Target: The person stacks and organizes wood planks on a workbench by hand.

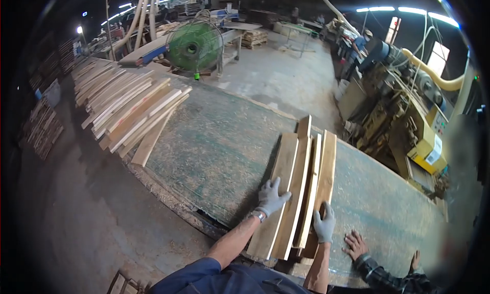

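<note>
At the far left edge of the frame, stacks of timber (43,125) sit on the floor in shadow. Next to them, in the upper left, a long pile of boards (127,105) runs along the counter (219,140), its near ends fanned out over the edge. Behind that pile stands a green fan (194,44).

The counter's dusty green top crosses the middle of the frame. On it, just right of centre, lies the bundle of planks (303,176), set side by side and angled up and to the right, with their near ends at the counter's lower edge.

The left hand (273,194), gloved, rests flat on the leftmost plank (286,161) of the bundle, its fingers released and spread. The right hand (324,223), also gloved, lies on the near end of the rightmost plank (326,161), fingers straight and loose, not clenched round it.

Just right of that, a co-worker's hand (356,245) in a checked sleeve (377,278) presses flat on the counter, near the bundle but apart from it. A yellow and grey machine (408,115) fills the right side.
</note>
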A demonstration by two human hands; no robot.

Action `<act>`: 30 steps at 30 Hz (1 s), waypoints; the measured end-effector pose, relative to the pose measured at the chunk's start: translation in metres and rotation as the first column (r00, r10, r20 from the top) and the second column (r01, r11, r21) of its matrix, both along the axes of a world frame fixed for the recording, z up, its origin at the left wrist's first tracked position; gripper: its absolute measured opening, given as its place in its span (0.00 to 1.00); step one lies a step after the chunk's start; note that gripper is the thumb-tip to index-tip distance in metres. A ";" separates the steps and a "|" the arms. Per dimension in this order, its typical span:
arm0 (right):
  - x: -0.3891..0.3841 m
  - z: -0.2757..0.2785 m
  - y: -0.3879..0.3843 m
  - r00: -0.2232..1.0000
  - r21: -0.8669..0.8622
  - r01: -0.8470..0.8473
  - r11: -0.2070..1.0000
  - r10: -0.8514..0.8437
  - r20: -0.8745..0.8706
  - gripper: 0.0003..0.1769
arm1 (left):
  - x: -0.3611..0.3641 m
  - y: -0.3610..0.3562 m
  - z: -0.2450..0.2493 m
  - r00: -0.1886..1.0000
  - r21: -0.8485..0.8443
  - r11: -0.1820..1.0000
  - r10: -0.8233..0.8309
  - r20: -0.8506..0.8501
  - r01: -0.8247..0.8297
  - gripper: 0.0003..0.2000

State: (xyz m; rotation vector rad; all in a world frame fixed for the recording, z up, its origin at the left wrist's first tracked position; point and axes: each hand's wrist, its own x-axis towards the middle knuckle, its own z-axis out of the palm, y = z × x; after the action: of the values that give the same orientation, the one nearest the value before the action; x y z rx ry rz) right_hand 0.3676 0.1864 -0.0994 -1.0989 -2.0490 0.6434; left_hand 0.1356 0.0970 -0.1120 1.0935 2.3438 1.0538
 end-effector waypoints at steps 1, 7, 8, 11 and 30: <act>0.002 0.000 -0.003 1.000 0.003 0.001 1.000 -0.001 0.009 0.27 | 0.003 -0.003 0.000 1.000 0.001 1.000 0.002 0.000 -0.002 0.46; -0.001 -0.001 -0.003 0.999 0.048 0.012 0.999 -0.013 0.036 0.27 | 0.000 -0.002 0.001 0.999 -0.006 1.000 0.008 -0.033 -0.008 0.45; -0.001 0.001 0.000 0.999 0.045 0.017 0.999 -0.019 0.038 0.27 | 0.002 0.000 0.003 1.000 0.003 1.000 0.007 -0.031 -0.007 0.45; -0.001 0.002 0.000 1.000 0.055 0.007 0.998 -0.008 0.024 0.27 | 0.002 0.001 0.002 0.999 0.026 1.000 0.017 -0.047 -0.016 0.44; 0.000 0.012 -0.009 0.991 -0.028 0.125 0.992 -0.124 0.045 0.30 | 0.071 0.206 0.355 0.832 0.401 0.825 -0.142 -0.537 0.399 0.42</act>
State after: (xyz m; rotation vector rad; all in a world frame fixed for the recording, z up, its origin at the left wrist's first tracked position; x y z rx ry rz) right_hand 0.3673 0.1774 -0.0871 -1.2571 -1.9942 0.5950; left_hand 0.2066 0.3028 0.2427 2.0507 2.1811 1.4460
